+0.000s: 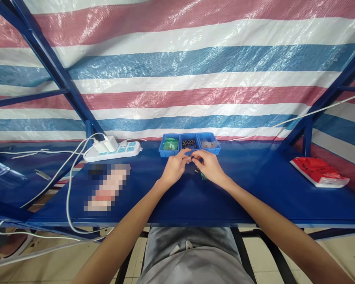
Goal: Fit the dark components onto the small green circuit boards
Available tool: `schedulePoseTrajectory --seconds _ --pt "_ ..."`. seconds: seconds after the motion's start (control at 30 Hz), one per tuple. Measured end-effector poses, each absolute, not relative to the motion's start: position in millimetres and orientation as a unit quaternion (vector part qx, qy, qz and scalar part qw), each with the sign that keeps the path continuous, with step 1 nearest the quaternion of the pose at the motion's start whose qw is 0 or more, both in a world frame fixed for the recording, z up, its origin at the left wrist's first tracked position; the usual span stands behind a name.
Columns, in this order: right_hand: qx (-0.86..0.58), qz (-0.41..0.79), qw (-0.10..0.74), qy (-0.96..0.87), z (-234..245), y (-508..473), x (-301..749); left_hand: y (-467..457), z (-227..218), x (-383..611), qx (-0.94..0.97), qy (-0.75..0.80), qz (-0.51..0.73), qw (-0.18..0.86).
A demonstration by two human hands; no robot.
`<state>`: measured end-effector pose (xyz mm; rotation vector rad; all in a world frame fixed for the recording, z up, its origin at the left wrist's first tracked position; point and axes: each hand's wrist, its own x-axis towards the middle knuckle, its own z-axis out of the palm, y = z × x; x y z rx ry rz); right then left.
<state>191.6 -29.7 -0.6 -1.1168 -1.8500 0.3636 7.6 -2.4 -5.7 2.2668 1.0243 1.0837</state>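
Note:
Both my hands meet over the blue table (254,189), just in front of three small blue bins. My left hand (175,167) pinches its fingertips together on a tiny dark part (191,159). My right hand (208,165) pinches toward the same spot from the right. What each holds is too small to make out. A few small dark and green pieces (201,174) lie on the table under my right hand. The left bin (169,144) holds green parts, the middle bin (189,144) dark parts, the right bin (209,144) pale parts.
A white power strip (114,152) with plugged chargers and white cables sits at the back left. A blurred patch (108,187) lies left of my hands. A red and white bag (319,172) rests at the right. A striped tarp hangs behind on blue frame bars.

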Motion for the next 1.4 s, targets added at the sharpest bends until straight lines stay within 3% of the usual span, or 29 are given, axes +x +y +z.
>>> schedulePoseTrajectory --seconds 0.2,0.53,0.9,1.4 --pt "-0.453 0.153 0.454 -0.752 -0.3 -29.7 191.3 -6.8 -3.0 9.0 0.828 0.350 0.379 0.220" --pt "-0.472 0.296 0.463 -0.689 -0.5 -26.1 193.8 -7.5 -2.5 11.3 0.817 0.329 0.400 0.253" --pt "-0.493 0.257 0.447 -0.701 4.1 -29.9 191.1 -7.0 -6.5 10.4 0.830 0.357 0.409 0.131" --pt "-0.487 0.281 0.419 -0.713 -1.2 -28.8 190.8 -6.3 -2.0 13.2 0.796 0.364 0.438 0.204"
